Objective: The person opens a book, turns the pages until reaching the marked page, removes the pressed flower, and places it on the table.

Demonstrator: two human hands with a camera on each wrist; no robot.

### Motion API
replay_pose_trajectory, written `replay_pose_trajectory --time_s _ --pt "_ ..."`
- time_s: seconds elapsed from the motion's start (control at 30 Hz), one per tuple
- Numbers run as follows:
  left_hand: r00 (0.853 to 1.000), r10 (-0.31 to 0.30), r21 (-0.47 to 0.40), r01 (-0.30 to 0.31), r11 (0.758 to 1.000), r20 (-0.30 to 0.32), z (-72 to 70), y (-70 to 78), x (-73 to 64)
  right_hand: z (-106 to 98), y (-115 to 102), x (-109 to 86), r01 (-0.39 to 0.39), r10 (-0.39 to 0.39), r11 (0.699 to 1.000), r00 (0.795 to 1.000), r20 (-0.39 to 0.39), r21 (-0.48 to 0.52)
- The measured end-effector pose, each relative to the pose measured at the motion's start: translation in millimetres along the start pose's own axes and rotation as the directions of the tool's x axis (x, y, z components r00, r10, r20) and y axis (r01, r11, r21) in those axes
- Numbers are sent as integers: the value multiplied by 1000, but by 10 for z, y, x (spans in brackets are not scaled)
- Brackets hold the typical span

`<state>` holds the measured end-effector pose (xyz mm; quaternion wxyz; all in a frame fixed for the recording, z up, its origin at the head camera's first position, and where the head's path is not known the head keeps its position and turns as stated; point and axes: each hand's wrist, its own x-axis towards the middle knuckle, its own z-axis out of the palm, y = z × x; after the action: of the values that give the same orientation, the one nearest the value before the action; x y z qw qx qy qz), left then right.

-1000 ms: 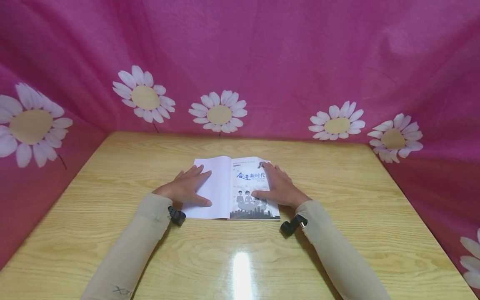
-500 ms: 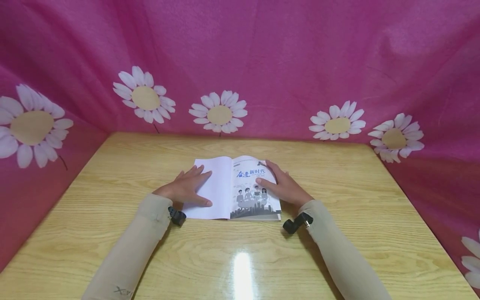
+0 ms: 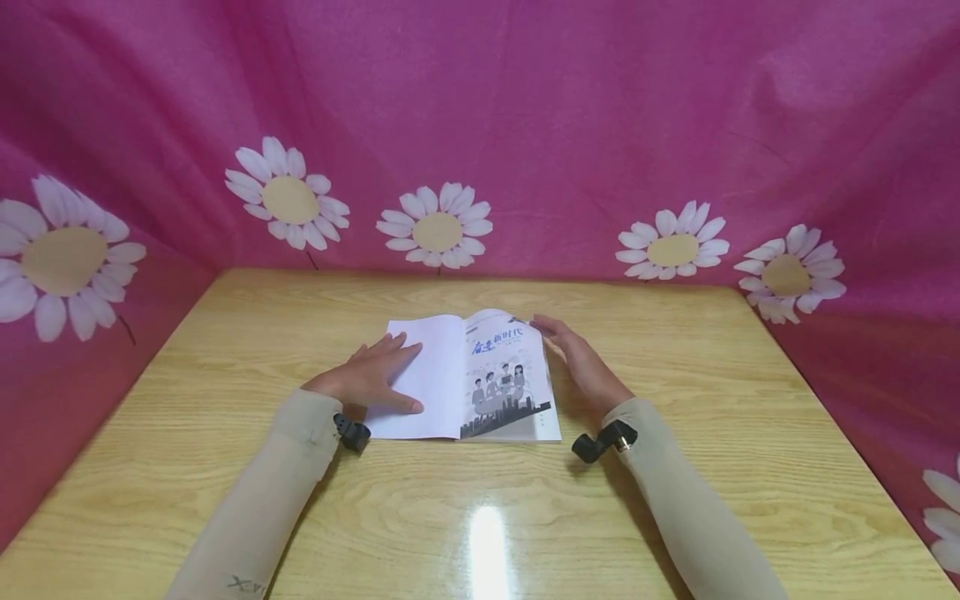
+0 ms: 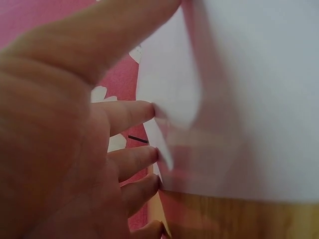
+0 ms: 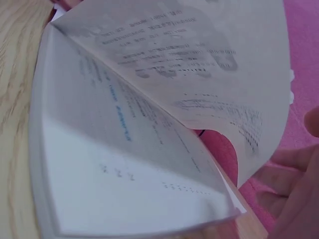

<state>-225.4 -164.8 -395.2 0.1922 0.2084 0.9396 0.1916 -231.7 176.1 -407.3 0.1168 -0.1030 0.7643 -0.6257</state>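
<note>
An open book (image 3: 441, 379) lies on the table, its blank left page flat and a printed title page (image 3: 504, 367) on the right side. My left hand (image 3: 363, 377) rests on the blank page with its fingers spread. By the upper right corner of the book is my right hand (image 3: 588, 367), fingers extended. In the right wrist view the title page (image 5: 239, 30) stands raised and curved, showing its printed back. Fingers (image 5: 284, 177) of the right hand are behind its free corner, with the thumb held away. Beneath it shows another printed page (image 5: 129, 184).
The wooden table (image 3: 675, 467) extends around the book on all sides. A pink cloth (image 3: 525, 108) with large white daisies hangs along the back and both sides. Small black wrist cameras are strapped to both sleeves, the right one (image 3: 592, 446) close to the book's lower right corner.
My right hand has moved off the page's face to its right edge. The title page has lifted and curved toward the left, baring part of the page below. The left hand stays in place.
</note>
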Motion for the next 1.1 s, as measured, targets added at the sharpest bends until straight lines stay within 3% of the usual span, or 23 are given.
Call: replay_pose_trajectory --time_s 0.1,0.2,0.43,0.67,0.83,0.93,1.1 --pt "1000 3 -9 -3 1000 2 -6 -9 -1 -19 -11 19 98 -98 995 995 31 -2" --pt "1000 6 -18 -6 1000 1 -3 -25 4 -21 -18 14 89 -90 996 996 26 15" --pt "1000 -6 -45 6 999 1 -2 -50 13 -15 31 23 109 -113 985 994 -16 -133" --pt "999 14 -46 -16 999 -33 24 -60 -28 98 5 -22 7 -8 998 1000 -19 -65" --pt "995 53 -69 -59 996 -86 50 -103 -87 227 -60 -64 15 -14 998 1000 7 -62" --pt "991 69 -91 -79 993 -113 34 -123 -131 314 -95 -62 93 -89 973 996 26 -212" --pt "981 91 -133 -115 985 -173 -59 -147 -213 493 -159 -46 220 -195 857 976 101 -466"
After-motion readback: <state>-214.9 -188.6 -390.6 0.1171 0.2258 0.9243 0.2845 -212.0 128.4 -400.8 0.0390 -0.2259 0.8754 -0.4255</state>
